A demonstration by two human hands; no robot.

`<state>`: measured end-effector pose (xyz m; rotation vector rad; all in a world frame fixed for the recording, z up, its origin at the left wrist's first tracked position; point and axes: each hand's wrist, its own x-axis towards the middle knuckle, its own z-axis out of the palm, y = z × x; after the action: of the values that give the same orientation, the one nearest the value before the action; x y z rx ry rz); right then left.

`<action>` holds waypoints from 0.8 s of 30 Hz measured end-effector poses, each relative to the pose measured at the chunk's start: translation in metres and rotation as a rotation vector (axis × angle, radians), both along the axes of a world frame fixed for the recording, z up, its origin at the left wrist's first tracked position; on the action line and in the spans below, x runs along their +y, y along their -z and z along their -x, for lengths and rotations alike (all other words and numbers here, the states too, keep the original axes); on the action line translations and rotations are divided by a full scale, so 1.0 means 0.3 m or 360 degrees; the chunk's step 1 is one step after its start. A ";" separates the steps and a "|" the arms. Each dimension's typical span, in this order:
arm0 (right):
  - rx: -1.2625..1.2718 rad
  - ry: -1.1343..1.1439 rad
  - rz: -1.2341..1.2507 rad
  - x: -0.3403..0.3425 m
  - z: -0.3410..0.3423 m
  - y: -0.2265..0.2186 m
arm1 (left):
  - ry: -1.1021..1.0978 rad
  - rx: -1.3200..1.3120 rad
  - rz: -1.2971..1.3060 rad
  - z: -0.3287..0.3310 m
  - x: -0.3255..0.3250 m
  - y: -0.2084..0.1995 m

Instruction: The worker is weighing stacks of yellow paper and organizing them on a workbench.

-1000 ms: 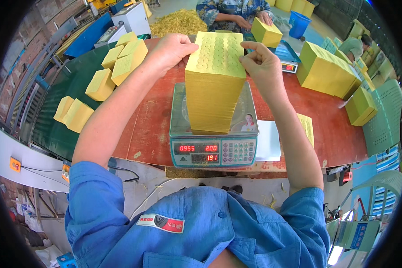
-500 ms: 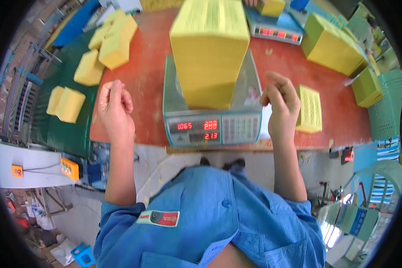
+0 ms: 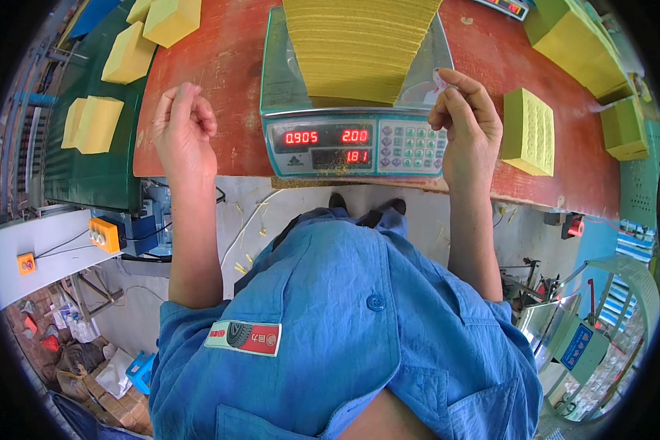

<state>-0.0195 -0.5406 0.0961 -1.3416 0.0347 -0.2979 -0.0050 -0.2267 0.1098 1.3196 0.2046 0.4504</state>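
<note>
A tall stack of yellow paper sheets (image 3: 359, 55) stands on the metal pan of a digital scale (image 3: 356, 147), its upper part cut off by the top of the view. Red figures glow on the scale's display, left of its keypad. To the left of the scale, my left hand (image 3: 185, 132) is raised with its fingers curled in and nothing in them. My right hand (image 3: 468, 125) hovers by the scale's right corner, fingers bent but apart, also holding nothing. Neither hand touches the stack. Right of my right hand lies a smaller yellow paper block (image 3: 528, 132) with a dimpled face.
The scale rests on a red table (image 3: 213, 73). At left, several yellow blocks (image 3: 101, 125) lie on a green surface (image 3: 106, 176). Large yellow stacks (image 3: 576, 48) stand at the right, near a second scale (image 3: 510, 7). Below left is an orange switch box (image 3: 104, 235).
The view has shifted, so the scale and stack sit higher in it. The figures on the display have changed. Both hands stay raised beside the scale in much the same pose.
</note>
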 end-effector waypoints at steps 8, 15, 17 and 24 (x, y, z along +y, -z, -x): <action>-0.0011 -0.0001 0.0030 -0.009 -0.006 -0.005 | 0.0197 0.0053 -0.0030 -0.045 -0.007 -0.019; -0.0056 -0.0077 0.0086 -0.028 -0.133 -0.018 | 0.0884 0.0350 0.0388 -0.231 -0.014 -0.206; -0.0095 -0.0022 0.0036 -0.022 -0.249 -0.018 | 0.0869 0.0292 0.0290 -0.327 -0.048 -0.307; 0.0119 -0.0163 -0.0127 0.074 -0.612 0.033 | 0.1252 0.0413 -0.0385 -0.510 -0.249 -0.440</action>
<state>0.1642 -0.5182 0.0862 -1.2701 0.0399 -0.1583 0.1480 -0.3015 0.2419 1.5715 -0.1664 -0.3752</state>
